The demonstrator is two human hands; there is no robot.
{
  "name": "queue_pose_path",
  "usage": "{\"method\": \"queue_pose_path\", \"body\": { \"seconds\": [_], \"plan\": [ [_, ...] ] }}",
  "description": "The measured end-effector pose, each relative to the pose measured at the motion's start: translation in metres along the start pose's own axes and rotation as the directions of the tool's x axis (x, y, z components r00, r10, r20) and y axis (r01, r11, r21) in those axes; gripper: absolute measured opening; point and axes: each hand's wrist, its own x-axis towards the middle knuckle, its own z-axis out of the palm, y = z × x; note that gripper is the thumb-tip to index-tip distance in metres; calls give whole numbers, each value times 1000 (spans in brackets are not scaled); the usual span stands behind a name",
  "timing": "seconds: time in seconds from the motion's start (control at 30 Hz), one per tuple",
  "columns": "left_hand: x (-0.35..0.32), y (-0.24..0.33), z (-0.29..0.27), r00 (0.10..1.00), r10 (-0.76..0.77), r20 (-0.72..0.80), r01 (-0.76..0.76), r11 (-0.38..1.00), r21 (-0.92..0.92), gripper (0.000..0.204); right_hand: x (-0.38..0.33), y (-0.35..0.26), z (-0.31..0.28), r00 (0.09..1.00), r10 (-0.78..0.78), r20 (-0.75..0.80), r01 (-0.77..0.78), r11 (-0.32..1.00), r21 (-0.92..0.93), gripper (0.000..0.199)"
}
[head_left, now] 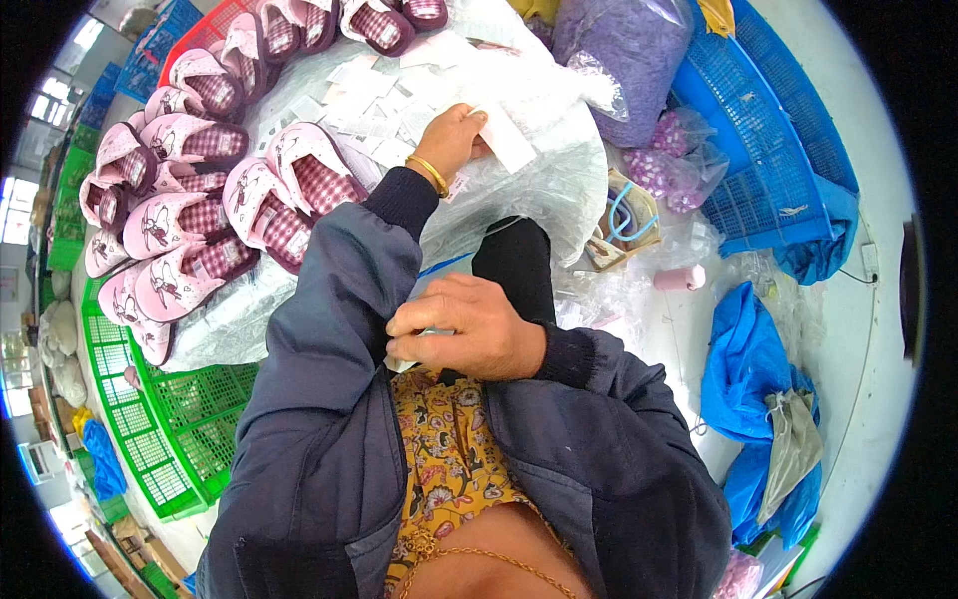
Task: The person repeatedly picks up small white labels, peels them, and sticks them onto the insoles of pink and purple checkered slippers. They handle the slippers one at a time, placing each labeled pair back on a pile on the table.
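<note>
My left hand (451, 143), a gold bangle at its wrist, reaches out over the plastic-covered table (559, 200). Its thumb and fingers pinch a blank white card (509, 140). Closer to my body, my right hand (467, 327) is curled closed in front of my chest. A small pale edge (402, 363) shows beneath its fingers, but what it is stays hidden. Left of my left hand stand pink slippers (299, 170) with checked insoles, the nearest pair touching my sleeve. Many loose paper slips (379, 110) lie spread beyond the hand.
More slippers (185, 225) line the table's left side, above green crates (165, 419). At the right are a purple-filled plastic bag (629, 60), blue baskets (768, 150), a small box with blue cord (624, 220), a pink thread spool (681, 279) and blue sacking (743, 379).
</note>
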Motion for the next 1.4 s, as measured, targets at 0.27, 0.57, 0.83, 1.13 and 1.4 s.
{"method": "queue_pose_path", "body": {
  "seconds": [0.27,0.57,0.83,1.13,1.4],
  "plan": [
    [-75,23,-1,951,307,29,-302,907,295,24,-7,23,-53,643,709,-291,-707,695,131,27],
    [-129,23,3,891,422,169,-432,672,602,20,-10,41,-47,504,842,-190,-710,530,464,42],
    [-140,25,4,824,513,240,-524,532,665,16,-4,30,-48,455,885,-97,-704,424,570,27],
    [-142,23,-5,761,503,409,-625,403,668,25,-21,43,-52,435,901,5,-688,329,646,18],
    [-140,15,-15,950,129,283,-234,896,377,16,-21,34,-47,441,888,127,-780,310,544,17]
  ]
}}
